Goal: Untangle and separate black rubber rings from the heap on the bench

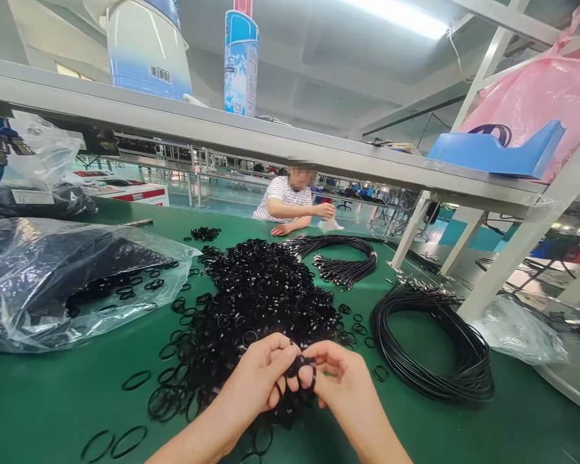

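Both hands meet over the near edge of a big heap of thin black rings (265, 290) on the green table. My left hand (265, 370) is closed, with black rings pinched between thumb and fingers and one looped at its lower fingers. Close beside it, my right hand (338, 374) is also closed on black rings; one ring circles a fingertip. The fingers partly cover these rings, so how they lie in the grip is hard to make out. Loose rings (136, 380) lie scattered left of the heap.
A clear plastic bag (174, 258) of black rings lies at left. Coiled black cables (435, 386) sit at right, with another cable bundle (362, 241) behind the heap. A metal shelf (290, 138) crosses above, carrying a blue can (241, 64) and blue tray (502, 151). A person (283, 200) sits opposite.
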Demonstrator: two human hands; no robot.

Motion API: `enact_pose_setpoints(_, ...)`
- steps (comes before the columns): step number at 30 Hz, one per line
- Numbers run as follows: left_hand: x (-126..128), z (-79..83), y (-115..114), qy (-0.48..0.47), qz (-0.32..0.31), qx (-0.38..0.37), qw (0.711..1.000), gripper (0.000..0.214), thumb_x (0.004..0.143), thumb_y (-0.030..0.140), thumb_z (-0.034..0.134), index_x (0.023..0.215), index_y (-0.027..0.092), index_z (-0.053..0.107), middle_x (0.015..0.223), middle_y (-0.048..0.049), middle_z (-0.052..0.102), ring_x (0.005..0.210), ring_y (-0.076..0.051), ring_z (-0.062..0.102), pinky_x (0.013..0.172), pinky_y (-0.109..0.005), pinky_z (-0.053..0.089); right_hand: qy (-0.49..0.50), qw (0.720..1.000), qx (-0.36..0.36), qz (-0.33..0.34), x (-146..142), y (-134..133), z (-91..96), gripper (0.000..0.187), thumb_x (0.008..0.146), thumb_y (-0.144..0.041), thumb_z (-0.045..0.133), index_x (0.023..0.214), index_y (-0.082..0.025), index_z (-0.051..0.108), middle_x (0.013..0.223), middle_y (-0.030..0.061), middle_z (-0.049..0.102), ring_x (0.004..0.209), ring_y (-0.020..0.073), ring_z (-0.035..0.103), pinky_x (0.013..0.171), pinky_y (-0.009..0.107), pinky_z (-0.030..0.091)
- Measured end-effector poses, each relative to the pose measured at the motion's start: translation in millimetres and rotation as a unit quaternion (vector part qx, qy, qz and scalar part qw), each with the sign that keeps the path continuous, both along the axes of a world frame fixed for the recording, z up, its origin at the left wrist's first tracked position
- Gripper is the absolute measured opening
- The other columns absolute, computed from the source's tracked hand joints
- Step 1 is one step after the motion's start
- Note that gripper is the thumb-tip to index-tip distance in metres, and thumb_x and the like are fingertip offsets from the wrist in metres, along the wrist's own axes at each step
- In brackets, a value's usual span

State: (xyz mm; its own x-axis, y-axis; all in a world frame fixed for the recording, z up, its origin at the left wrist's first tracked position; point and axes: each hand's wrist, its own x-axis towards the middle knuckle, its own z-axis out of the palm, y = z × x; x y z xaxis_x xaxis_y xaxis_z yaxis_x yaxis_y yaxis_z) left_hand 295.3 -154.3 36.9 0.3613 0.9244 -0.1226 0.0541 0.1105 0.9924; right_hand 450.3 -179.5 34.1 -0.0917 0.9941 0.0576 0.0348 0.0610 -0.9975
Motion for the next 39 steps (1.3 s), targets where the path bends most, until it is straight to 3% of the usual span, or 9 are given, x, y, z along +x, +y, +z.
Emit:
enact_pose_setpoints(2, -0.5, -2.1, 0.8, 0.026, 0.017, 0.016, 0.999, 0.033, 0.082, 0.052, 0.050, 0.074, 0.020, 0.051, 0.045, 0.0063, 0.052, 0.032, -0.004, 0.028, 0.033, -0.015, 0.016, 0.014, 0.999, -0.002, -0.041, 1.1, 1.1, -0.8, 0.015, 0.071, -0.025, 0.067, 0.081, -0.014, 0.066, 0.064, 0.0010, 0.060, 0.058, 0.0114, 0.053, 0.046, 0.019, 0.039)
enact_pose_setpoints(6, -4.9, -1.1, 2.7, 0.042, 0.072, 0.036, 0.996, 0.034, 0.085, 0.054, 0.046, 0.077, 0.021, 0.051, 0.036, 0.0114, 0.035, 0.034, -0.005, 0.020, 0.035, -0.015, 0.013, 0.069, 0.994, -0.010, -0.079, 6.9, 3.1, 0.6, 0.015, 0.070, -0.024, 0.069, 0.080, -0.014, 0.064, 0.066, 0.0003, 0.060, 0.059, 0.0110, 0.054, 0.047, 0.018, 0.041)
enact_pose_setpoints(12, -5.9, -1.4, 4.6, 0.006, 0.039, 0.031, 0.999, 0.028, 0.082, 0.047, 0.055, 0.086, 0.020, 0.054, 0.061, 0.0038, 0.057, 0.045, -0.006, 0.037, 0.040, -0.015, 0.023, 0.054, 0.997, -0.023, -0.050, 4.0, 2.5, -2.4, 0.015, 0.071, -0.023, 0.067, 0.081, -0.012, 0.066, 0.068, 0.0040, 0.065, 0.057, 0.0109, 0.052, 0.047, 0.019, 0.039)
enact_pose_setpoints(20, -4.3, -3.7, 4.1, -0.036, 0.006, 0.029, 0.999, 0.027, 0.077, 0.044, 0.063, 0.084, 0.019, 0.057, 0.062, 0.0043, 0.053, 0.049, -0.008, 0.042, 0.043, -0.017, 0.031, -0.006, 0.997, -0.020, -0.078, 5.0, 2.6, -4.2, 0.021, 0.072, -0.020, 0.058, 0.089, -0.014, 0.069, 0.069, 0.0026, 0.064, 0.055, 0.0112, 0.050, 0.050, 0.022, 0.040)
enact_pose_setpoints(24, -3.6, 1.6, 1.9, 0.017, 0.039, 0.020, 0.999, 0.029, 0.080, 0.049, 0.058, 0.078, 0.020, 0.055, 0.056, 0.0063, 0.050, 0.043, -0.006, 0.036, 0.040, -0.016, 0.022, -0.131, 0.987, 0.028, -0.088, 7.2, 1.6, -5.8, 0.029, 0.076, -0.016, 0.046, 0.092, -0.020, 0.069, 0.074, 0.0016, 0.063, 0.059, 0.0135, 0.052, 0.054, 0.025, 0.042)
enact_pose_setpoints(28, -4.8, 3.7, 1.7, 0.010, 0.046, 0.025, 0.999, 0.028, 0.078, 0.046, 0.061, 0.076, 0.018, 0.057, 0.054, 0.0078, 0.042, 0.047, -0.007, 0.035, 0.043, -0.017, 0.025, -0.361, 0.914, 0.154, -0.107, 12.3, 0.7, -8.4, 0.040, 0.078, -0.009, 0.040, 0.100, -0.026, 0.068, 0.085, 0.0030, 0.062, 0.076, 0.0193, 0.058, 0.067, 0.031, 0.042)
enact_pose_setpoints(30, -5.4, 3.0, 2.5, -0.015, 0.044, 0.014, 0.999, 0.024, 0.076, 0.039, 0.065, 0.086, 0.018, 0.061, 0.061, 0.0055, 0.047, 0.054, -0.009, 0.041, 0.048, -0.019, 0.032, -0.394, 0.898, 0.165, -0.105, 14.4, 0.4, -8.2, 0.042, 0.078, -0.006, 0.037, 0.096, -0.026, 0.069, 0.085, 0.0032, 0.062, 0.077, 0.0194, 0.058, 0.068, 0.031, 0.041)
enact_pose_setpoints(36, -6.0, 2.0, 2.9, -0.038, 0.047, 0.001, 0.998, 0.028, 0.078, 0.026, 0.060, 0.102, 0.013, 0.066, 0.072, -0.0009, 0.058, 0.063, -0.011, 0.045, 0.059, -0.023, 0.036, -0.278, 0.947, 0.149, -0.068, 13.2, 0.1, -0.4, 0.038, 0.083, -0.010, 0.036, 0.100, -0.026, 0.067, 0.087, 0.0016, 0.063, 0.079, 0.0167, 0.058, 0.072, 0.028, 0.042)
enact_pose_setpoints(39, -5.3, 4.0, 2.4, -0.041, 0.054, 0.005, 0.998, 0.027, 0.076, 0.023, 0.059, 0.100, 0.013, 0.068, 0.069, -0.0005, 0.058, 0.062, -0.012, 0.044, 0.058, -0.023, 0.035, -0.190, 0.979, 0.075, -0.026, 12.6, 1.7, -1.3, 0.031, 0.085, -0.019, 0.039, 0.105, -0.023, 0.063, 0.087, 0.0021, 0.063, 0.072, 0.0157, 0.057, 0.065, 0.026, 0.044)
